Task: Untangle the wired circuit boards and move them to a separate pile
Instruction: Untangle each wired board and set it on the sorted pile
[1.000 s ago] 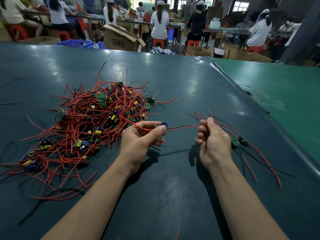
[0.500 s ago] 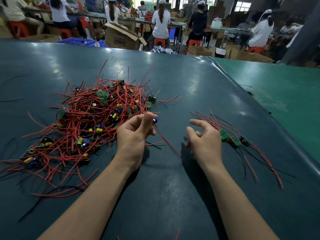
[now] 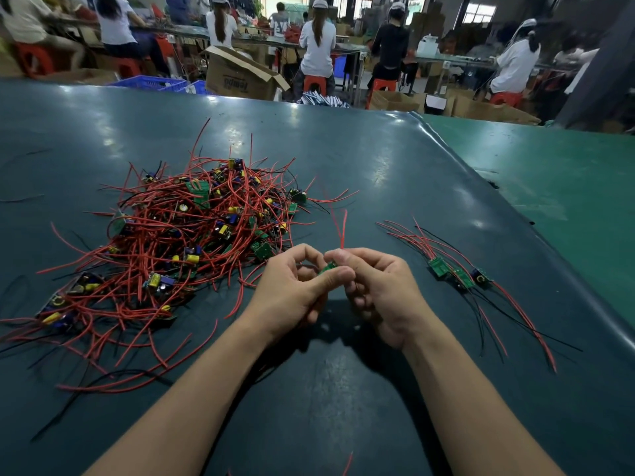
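A big tangled heap of small green circuit boards with red and black wires lies on the dark table at the left. A small separate pile of untangled boards lies at the right, wires fanned out. Between them, above the table, my left hand and my right hand meet and both pinch one small green circuit board. Its red wires stick up from between my fingers. Most of that board is hidden by my thumbs.
The dark green table mat ends at a raised edge on the right, with a lighter green surface beyond. Loose red and black wire ends trail toward the near left. People sit at benches and cardboard boxes stand in the background.
My hands, apart half a second ago, have come together at the middle. The board that my left hand held by the heap is now pinched by both hands, wires pointing up.
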Motion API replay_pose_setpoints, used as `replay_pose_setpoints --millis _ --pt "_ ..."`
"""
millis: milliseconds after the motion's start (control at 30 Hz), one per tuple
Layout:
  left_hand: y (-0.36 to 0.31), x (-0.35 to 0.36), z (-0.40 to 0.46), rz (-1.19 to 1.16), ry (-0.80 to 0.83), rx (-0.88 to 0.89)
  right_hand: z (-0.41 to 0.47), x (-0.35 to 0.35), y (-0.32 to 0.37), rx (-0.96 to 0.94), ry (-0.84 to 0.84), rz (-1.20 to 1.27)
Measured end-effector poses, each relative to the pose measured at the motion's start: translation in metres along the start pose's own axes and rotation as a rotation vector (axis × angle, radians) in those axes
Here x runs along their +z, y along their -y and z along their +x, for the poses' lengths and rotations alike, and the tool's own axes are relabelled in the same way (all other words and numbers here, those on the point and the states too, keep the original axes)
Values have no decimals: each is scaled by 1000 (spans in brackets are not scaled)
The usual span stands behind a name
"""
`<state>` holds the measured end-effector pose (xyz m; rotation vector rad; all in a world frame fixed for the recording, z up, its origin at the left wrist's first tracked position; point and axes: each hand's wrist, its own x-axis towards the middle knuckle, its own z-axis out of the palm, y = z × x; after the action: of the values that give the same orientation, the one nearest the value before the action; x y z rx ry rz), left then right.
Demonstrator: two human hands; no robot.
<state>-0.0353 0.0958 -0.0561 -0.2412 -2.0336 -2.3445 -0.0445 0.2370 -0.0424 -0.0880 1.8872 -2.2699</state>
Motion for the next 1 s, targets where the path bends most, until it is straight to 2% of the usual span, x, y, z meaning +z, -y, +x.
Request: replay_pose_setpoints --millis 167,267,367,700,867,1000 --pt "-4 -2 1 -17 63 -122 2 -1 2 -11 -31 110" --pt "-6 -5 0 -52 153 -158 4 -3 4 -5 -60 169" --pt "-7 -6 0 -61 178 -167 5 -3 4 6 -98 219" --pt "-5 -6 0 -72 110 -142 8 1 -2 -113 -214 217" --pt "-4 -6 0 -49 67 -128 8 0 2 -48 -230 213" --pt "-4 -5 2 -65 -34 -107 5 -1 4 50 -146 311"
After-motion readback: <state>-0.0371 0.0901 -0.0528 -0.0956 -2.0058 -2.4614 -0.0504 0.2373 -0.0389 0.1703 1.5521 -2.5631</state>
